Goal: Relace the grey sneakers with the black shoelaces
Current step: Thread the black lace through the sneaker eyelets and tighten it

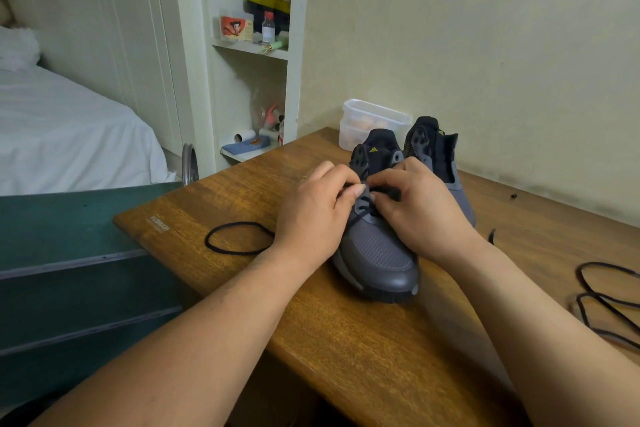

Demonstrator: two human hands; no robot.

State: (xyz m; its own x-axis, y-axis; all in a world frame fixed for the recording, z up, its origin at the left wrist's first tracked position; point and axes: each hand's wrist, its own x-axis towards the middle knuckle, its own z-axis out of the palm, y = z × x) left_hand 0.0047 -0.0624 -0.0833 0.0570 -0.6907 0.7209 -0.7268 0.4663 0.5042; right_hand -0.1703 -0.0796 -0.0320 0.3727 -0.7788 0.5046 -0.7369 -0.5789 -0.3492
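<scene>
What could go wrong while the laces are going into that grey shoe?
1. The black lace loops out from under the left hand; that arm might snag it and tug it back out of the near sneaker.
2. The spare lace lies loose beside the right arm; a nudge could push it off the table.
3. Both hands, the right hand too, cover the eyelets, so a hole could get skipped.

Wooden table (346,340), stacked clear tubs (374,118) by wall, white bed (69,135)
</scene>
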